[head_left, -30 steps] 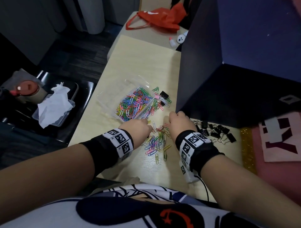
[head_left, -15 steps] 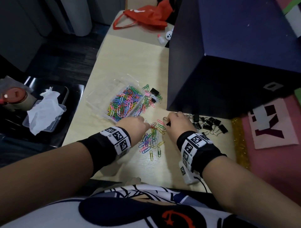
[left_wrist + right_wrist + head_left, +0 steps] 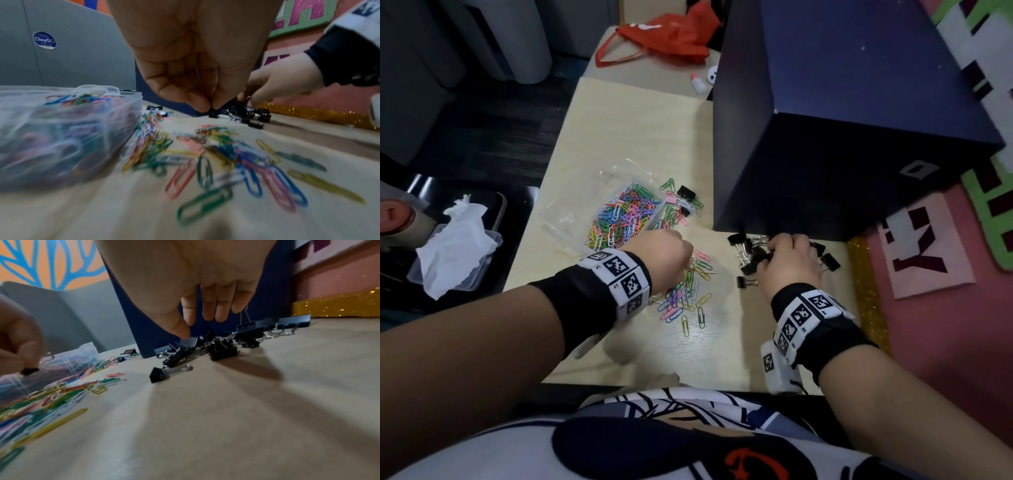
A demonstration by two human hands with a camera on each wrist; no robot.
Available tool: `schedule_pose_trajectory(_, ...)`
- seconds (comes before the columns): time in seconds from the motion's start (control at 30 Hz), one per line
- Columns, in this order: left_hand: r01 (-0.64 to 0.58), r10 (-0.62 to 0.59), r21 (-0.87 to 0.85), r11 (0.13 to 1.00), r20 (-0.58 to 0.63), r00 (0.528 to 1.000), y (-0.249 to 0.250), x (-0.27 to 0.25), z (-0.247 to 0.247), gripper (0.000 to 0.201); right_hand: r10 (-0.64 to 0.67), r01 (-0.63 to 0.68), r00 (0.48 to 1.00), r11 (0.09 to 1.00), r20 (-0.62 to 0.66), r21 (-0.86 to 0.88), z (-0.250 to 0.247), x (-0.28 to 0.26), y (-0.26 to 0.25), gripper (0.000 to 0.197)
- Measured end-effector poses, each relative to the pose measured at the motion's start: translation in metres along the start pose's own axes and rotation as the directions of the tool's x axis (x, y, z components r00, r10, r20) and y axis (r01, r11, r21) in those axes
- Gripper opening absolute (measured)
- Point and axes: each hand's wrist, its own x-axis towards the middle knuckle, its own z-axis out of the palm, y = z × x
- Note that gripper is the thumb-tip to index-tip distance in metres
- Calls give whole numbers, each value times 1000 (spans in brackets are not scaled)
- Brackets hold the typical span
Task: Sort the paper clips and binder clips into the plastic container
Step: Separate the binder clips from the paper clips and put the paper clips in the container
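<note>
A clear plastic container [image 3: 658,201] [image 3: 125,113] holds many coloured paper clips [image 3: 626,216]. More loose paper clips [image 3: 688,291] [image 3: 226,155] lie on the table in front of it. My left hand [image 3: 664,253] [image 3: 208,106] hovers over that pile beside the container, fingertips pinched on a small dark thing that looks like a binder clip [image 3: 29,370]. Black binder clips [image 3: 746,253] [image 3: 224,350] are heaped to the right against the blue box. My right hand [image 3: 787,260] [image 3: 185,327] is over them, its thumb tip on one clip and its fingers hanging just above.
A large dark blue box [image 3: 842,137] stands right behind the binder clips. Another binder clip [image 3: 686,192] and a few paper clips lie beside the container's far end. A tub with white tissue [image 3: 455,246] sits off the table's left edge. A pink mat [image 3: 928,308] lies to the right.
My right hand has moved right, from the loose paper clips to the binder clip heap. My left hand has stayed over the paper clips near the container.
</note>
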Motion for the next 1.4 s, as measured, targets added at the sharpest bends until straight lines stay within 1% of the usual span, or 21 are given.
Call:
schedule_pose_trajectory(0.1,9,-9,-13,1000,-20,1000,7,9,-9,12,-9,9,1000,1000,-5,4,3,-5,7,36)
schedule_pose_trajectory(0.23,54,-54,1,999,-25,998,16,23,-11,14,-16,16,998,1000,-55,9,4,-10,16,32)
schedule_pose_trajectory(0.3,39,-40,-52,998,-32,999,22,30,-11,15,-20,20,997,1000,-76,2,3,-12,20,32)
schedule_pose_trajectory(0.33,24,-28,-110,994,-40,999,26,33,-11,19,-23,22,996,1000,-82,-7,2,-12,22,32)
schedule_pose_trajectory(0.4,-23,7,-221,975,-73,997,33,39,-12,35,-28,26,996,999,-86,-25,0,-13,24,32)
schedule_pose_trajectory(0.47,-80,57,-252,964,-94,994,38,42,-11,46,-33,30,996,999,-87,-28,-2,-13,24,32)
schedule_pose_trajectory(0.5,-91,67,-254,963,-104,992,38,42,-8,46,-41,38,996,999,-85,-27,-2,-14,23,31)
schedule_pose_trajectory(0.57,-72,37,-268,961,-133,990,32,38,-2,41,-84,84,994,996,-75,-9,-2,-14,19,31)
schedule_pose_trajectory(0.63,-24,-20,-229,973,-186,982,21,29,-2,33,-166,167,985,985,-46,29,0,-14,12,27)
schedule_pose_trajectory(0.7,49,-78,-141,989,-210,975,8,19,-7,24,-273,272,962,961,18,54,3,-13,1,24)
schedule_pose_trajectory(0.77,128,-135,-55,990,-171,976,-8,10,-12,18,-376,370,920,926,110,67,6,-11,-12,23)
schedule_pose_trajectory(0.87,232,-224,83,969,-99,970,-32,-2,-14,23,-464,454,864,886,194,96,8,-7,-38,23)
schedule_pose_trajectory(0.93,276,-270,123,953,-61,961,-43,-10,-13,26,-488,475,846,873,216,112,8,-3,-57,24)
schedule_pose_trajectory(1.03,280,-280,133,951,-14,960,-51,-17,-12,21,-481,470,837,876,263,105,6,9,-79,34)
schedule_pose_trajectory(1.13,289,-289,132,948,-23,957,-60,-21,-11,19,-464,459,832,884,306,90,5,23,-100,52)
schedule_pose_trajectory(1.23,311,-310,114,944,-30,950,-72,-23,-11,17,-486,509,794,860,366,38,10,33,-113,70)
schedule_pose_trajectory(1.3,326,-322,96,940,-52,945,-80,-22,-11,16,-493,539,789,842,366,-26,15,36,-116,67)
schedule_pose_trajectory(1.4,331,-326,83,940,-68,943,-90,-20,-12,14,-489,532,826,841,282,-101,22,36,-117,42)
